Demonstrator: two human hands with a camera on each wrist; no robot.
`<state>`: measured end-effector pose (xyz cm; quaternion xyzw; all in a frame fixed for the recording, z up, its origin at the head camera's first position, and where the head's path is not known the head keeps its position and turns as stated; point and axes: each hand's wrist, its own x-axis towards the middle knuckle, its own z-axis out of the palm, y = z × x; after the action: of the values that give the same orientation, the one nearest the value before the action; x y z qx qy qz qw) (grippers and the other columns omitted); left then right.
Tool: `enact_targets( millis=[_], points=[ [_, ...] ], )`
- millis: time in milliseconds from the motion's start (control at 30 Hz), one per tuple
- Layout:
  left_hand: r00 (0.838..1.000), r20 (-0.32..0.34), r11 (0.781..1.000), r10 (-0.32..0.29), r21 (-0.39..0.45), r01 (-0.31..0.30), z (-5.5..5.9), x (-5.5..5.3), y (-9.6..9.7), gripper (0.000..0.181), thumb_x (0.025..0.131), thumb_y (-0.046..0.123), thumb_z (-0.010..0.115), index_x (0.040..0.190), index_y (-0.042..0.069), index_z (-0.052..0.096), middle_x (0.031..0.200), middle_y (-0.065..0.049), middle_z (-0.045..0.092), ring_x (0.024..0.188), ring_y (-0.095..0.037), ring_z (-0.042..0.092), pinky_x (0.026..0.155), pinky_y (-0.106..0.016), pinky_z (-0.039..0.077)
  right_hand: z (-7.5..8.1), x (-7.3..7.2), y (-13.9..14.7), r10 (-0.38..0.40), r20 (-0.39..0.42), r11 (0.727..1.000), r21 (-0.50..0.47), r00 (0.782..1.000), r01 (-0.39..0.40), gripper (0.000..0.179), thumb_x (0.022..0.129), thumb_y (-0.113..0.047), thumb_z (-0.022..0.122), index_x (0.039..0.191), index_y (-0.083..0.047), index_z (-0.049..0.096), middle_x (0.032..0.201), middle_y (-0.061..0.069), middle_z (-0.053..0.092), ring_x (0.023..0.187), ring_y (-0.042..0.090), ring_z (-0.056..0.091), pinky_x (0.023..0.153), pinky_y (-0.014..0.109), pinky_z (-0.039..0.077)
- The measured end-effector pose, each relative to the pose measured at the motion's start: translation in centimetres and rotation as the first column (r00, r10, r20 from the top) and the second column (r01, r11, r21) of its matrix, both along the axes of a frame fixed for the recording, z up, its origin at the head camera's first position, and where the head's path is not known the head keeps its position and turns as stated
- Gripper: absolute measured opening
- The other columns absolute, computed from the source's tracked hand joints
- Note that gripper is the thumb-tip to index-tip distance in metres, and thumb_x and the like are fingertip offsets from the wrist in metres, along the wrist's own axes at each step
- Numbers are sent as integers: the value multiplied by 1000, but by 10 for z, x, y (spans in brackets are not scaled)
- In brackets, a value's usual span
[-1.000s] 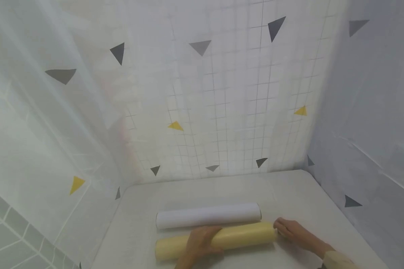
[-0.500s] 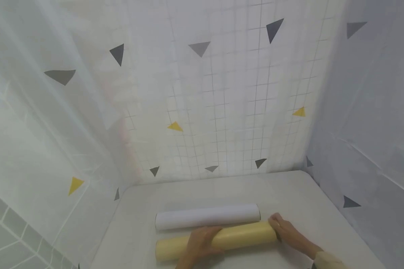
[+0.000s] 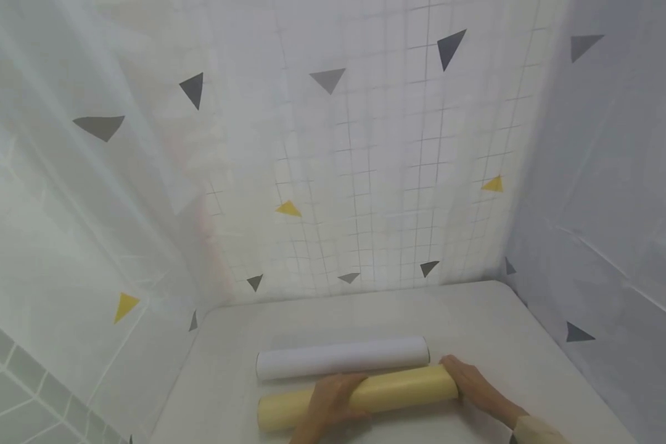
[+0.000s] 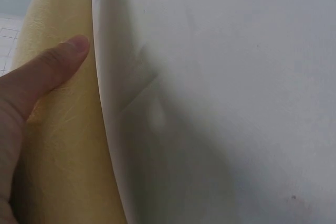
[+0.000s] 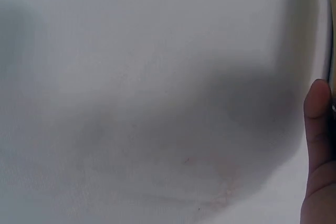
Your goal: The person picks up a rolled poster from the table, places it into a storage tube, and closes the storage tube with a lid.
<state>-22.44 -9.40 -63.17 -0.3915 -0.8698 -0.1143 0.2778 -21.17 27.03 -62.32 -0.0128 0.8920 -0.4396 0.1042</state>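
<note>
A long yellow roll lies crosswise on the white tabletop. My left hand grips it left of its middle. In the left wrist view the left thumb presses along the smooth, slightly wrinkled yellow surface. At the roll's right end my right hand holds it, with fingers over the top edge; the end face is hidden behind that hand. Only the right thumb and a sliver of yellow show in the right wrist view. Just behind the yellow roll lies a white roll, which neither hand touches.
Pale, translucent sheeting with grey and yellow triangles surrounds the table at the back and both sides. Grey tiles appear at lower left. The tabletop has rounded back corners.
My right hand has come in from just off the roll's right end and now holds that end, its twisted tip now out of sight. The left hand and white roll stay put.
</note>
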Motion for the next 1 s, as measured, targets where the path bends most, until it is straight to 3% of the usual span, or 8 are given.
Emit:
enact_targets(
  millis=[67, 167, 267, 400, 567, 633, 833, 1000],
  points=[
    [1000, -7, 1000, 0, 5, 0, -1, 0, 0, 77, 56, 66, 89, 119, 25, 72, 102, 16, 79, 81, 0, 71, 71, -12, 54, 0, 0, -2, -14, 18, 1000, -15, 1000, 14, 62, 111, -52, 24, 127, -5, 60, 101, 2, 64, 91, 14, 55, 84, 36, 51],
    [1000, -1, 1000, 4, -2, -4, -2, 1, 1, 75, 57, 65, 89, 119, 27, 72, 102, 16, 79, 81, 0, 71, 70, -11, 53, 0, 2, -3, -31, 47, 999, -33, 998, 33, 64, 110, -52, 26, 133, -2, 58, 110, 7, 68, 101, 21, 60, 96, 50, 53],
    [1000, 13, 1000, 16, -26, -15, -3, 1, 1, 73, 59, 65, 88, 120, 28, 71, 103, 17, 79, 82, 1, 71, 70, -10, 53, 1, 5, -5, -44, 77, 998, -47, 996, 48, 69, 110, -55, 24, 137, -1, 56, 115, 7, 68, 107, 21, 62, 108, 60, 48],
    [1000, 10, 999, 27, -42, -27, -2, 1, 2, 72, 60, 65, 87, 120, 29, 71, 102, 16, 79, 82, 1, 71, 70, -11, 53, 0, 5, -6, -31, 101, 996, -77, 994, 39, 71, 108, -59, 20, 134, -4, 56, 101, 3, 64, 93, 17, 57, 93, 45, 53],
    [1000, -11, 1000, 13, -20, -13, 0, 1, 1, 75, 58, 66, 88, 120, 27, 72, 100, 15, 79, 82, 0, 72, 70, -13, 54, 2, 4, -9, -2, 93, 994, -107, 996, 12, 67, 108, -60, 19, 128, -7, 56, 89, 4, 59, 81, 16, 54, 73, 30, 45],
    [1000, -16, 1000, 4, -12, -4, 0, 0, 1, 77, 57, 67, 88, 120, 26, 72, 100, 15, 79, 82, -1, 72, 70, -13, 54, 3, 5, -9, 5, 86, 994, -106, 996, 4, 67, 109, -59, 19, 129, -6, 56, 92, 4, 59, 84, 16, 53, 75, 31, 45],
    [1000, -13, 1000, -10, 2, 10, 1, 0, 1, 78, 57, 66, 88, 121, 25, 72, 102, 14, 79, 82, -1, 72, 70, -13, 54, 4, 2, -11, -4, 107, 990, -140, 994, 19, 66, 108, -58, 26, 137, -5, 55, 117, 5, 64, 104, 14, 57, 96, 37, 50],
    [1000, -1, 1000, 2, -29, -2, 3, 0, 1, 76, 59, 66, 88, 122, 26, 71, 104, 16, 79, 85, -1, 73, 73, -14, 55, 4, 0, -10, 49, 115, 959, -284, 992, -14, 57, 109, -47, 36, 139, -1, 52, 126, 13, 62, 102, 20, 59, 82, 35, 57]
  ],
)
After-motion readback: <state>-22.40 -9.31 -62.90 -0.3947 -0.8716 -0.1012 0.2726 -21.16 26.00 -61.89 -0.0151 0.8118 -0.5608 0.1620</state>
